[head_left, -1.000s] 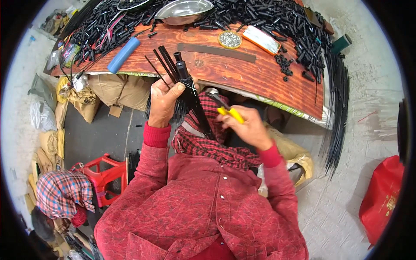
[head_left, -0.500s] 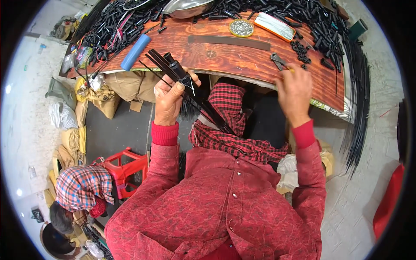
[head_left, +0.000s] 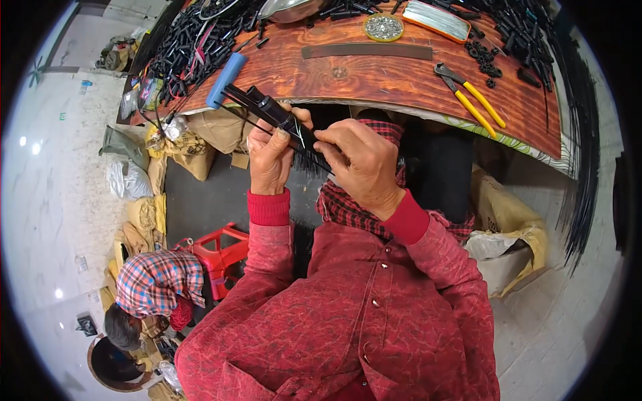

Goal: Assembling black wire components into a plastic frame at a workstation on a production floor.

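My left hand (head_left: 271,157) is closed round what looks like an umbrella frame (head_left: 281,119), a bundle of thin black ribs with a black tubular part, held tilted beyond the table's near edge. A thin pale wire (head_left: 301,134) crosses the bundle beside my left thumb. My right hand (head_left: 364,160) has come up against the bundle, thumb and fingers pinched close to the wire; what sits between the fingertips is too small to make out. Yellow-handled pliers (head_left: 468,100) lie on the table's right side. Part of the ribs is hidden behind my right hand.
On the wooden table (head_left: 374,77) lie a dark flat strip (head_left: 368,51), a round dish of small metal pieces (head_left: 383,27), an orange-rimmed tray (head_left: 436,21), a blue cylinder (head_left: 226,80) and heaps of black tubes (head_left: 190,57). Another person (head_left: 157,287) sits lower left near a red stool (head_left: 224,250).
My right hand has left the pliers on the table and moved left to the bundle, its fingers now pinched. My left hand keeps its hold. The view has shifted slightly.
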Demonstrator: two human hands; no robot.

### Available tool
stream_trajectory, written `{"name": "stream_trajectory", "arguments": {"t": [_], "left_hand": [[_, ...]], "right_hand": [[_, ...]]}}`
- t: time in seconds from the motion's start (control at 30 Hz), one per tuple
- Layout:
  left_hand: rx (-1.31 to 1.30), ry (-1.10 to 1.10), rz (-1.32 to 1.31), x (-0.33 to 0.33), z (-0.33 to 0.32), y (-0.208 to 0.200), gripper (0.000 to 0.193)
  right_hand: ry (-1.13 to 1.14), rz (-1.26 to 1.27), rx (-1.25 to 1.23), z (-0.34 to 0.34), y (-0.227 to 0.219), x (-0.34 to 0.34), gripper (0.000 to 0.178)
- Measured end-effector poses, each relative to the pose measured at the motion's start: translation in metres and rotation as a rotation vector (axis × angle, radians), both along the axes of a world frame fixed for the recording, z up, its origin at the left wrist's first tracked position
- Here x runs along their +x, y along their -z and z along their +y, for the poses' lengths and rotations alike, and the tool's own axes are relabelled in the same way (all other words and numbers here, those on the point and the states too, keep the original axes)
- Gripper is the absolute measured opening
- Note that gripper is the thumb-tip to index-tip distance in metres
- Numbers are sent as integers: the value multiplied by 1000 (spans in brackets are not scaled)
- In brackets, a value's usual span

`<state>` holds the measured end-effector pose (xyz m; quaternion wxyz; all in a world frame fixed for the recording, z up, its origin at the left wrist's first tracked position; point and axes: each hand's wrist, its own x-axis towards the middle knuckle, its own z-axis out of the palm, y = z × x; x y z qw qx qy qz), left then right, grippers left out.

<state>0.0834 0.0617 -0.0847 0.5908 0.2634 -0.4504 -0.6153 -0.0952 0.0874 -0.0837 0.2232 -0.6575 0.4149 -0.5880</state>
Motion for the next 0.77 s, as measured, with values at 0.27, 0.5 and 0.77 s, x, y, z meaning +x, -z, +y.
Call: {"name": "stream_trajectory", "arguments": {"t": [0.27,0.5,0.77], "left_hand": [[-12,-18,-14,-7,-2,-2,41],[-48,7,-41,-14,-4,-6,42],[-50,-69,-78,-19,-3,-9,40]], "right_hand": [[178,159,-145,1,-6,4,22],[178,124,-88,0,-4,4,21],[295,251,-166,-2,-8,6,20]]}}
